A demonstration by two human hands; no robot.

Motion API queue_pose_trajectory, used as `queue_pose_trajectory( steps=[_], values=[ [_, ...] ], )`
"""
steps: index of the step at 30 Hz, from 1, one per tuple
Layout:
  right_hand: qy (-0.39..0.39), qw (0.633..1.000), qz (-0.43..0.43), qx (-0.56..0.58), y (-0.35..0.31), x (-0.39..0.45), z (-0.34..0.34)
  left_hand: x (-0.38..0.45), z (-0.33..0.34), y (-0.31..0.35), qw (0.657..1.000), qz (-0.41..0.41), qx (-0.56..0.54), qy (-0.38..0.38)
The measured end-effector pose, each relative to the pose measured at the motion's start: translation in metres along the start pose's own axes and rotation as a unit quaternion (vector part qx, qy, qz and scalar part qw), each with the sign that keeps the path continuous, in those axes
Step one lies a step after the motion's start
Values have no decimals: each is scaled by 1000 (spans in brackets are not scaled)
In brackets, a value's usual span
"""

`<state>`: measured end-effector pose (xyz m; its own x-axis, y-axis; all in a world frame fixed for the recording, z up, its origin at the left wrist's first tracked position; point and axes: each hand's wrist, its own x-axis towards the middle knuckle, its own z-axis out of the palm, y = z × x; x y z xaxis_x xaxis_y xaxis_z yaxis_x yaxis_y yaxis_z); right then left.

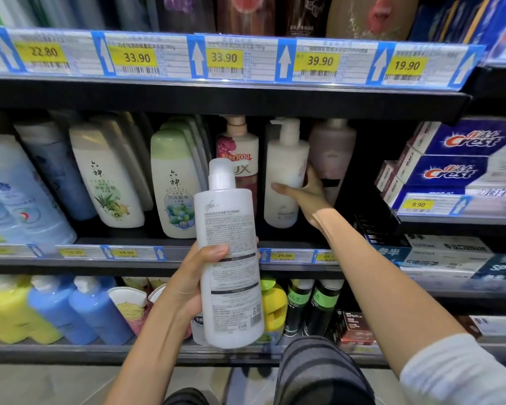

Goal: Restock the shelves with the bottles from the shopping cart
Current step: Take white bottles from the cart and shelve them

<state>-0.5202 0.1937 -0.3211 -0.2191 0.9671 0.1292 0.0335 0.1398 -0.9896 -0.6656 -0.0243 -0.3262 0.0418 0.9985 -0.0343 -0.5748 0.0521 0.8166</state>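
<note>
The left hand (187, 276) grips a white bottle (230, 258) upright before the shelf (187, 244), cap up. The right hand (307, 191) wraps a cream bottle (284, 173) standing upright on it.

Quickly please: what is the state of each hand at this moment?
Left hand: grips the white pump bottle, held upright before the shelves.
Right hand: holds the cream pump bottle standing on the middle shelf.

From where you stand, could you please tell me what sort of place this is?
Most likely a supermarket toiletries aisle: yellow price tags line the black metal shelf edge, white and green body-wash bottles stand in rows, and blue Crest toothpaste boxes are stacked at the right.
</note>
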Motion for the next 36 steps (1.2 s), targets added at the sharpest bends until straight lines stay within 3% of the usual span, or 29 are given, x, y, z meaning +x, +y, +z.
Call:
queue_pose_trajectory(
  steps=[5, 12, 23, 26, 28, 29, 31, 33, 36],
  values=[
    [89, 986, -20, -141, 5, -6, 9, -1, -4, -1, 1000, 8, 8, 8],
    [143, 967, -36, -210, -3, -2, 24, -1, -4, 0, 1000, 17, -12, -13],
    [166, 961, -33, -219, -4, -5, 36, 0, -3, 1, 1000, 26, -14, 4],
    [109, 959, -8, -263, -4, -10, 26, -1, -1, 2, 1000, 26, -15, 8],
    [60, 935, 3, -349, 6, -30, 12, 0, 1, 4, 999, 25, -9, 19],
    [66, 918, -50, -388, 13, -45, 2, 0, 2, 5, 999, 26, 2, 33],
    [103, 860, -248, -434, 35, -81, -20, 1, 4, 7, 997, 29, 30, 68],
    [79, 793, -400, -453, 62, -110, -42, 4, 6, 9, 994, 40, 59, 88],
    [64, 737, -446, -504, 91, -125, -64, 11, 15, 11, 991, 57, 75, 98]
  ],
)
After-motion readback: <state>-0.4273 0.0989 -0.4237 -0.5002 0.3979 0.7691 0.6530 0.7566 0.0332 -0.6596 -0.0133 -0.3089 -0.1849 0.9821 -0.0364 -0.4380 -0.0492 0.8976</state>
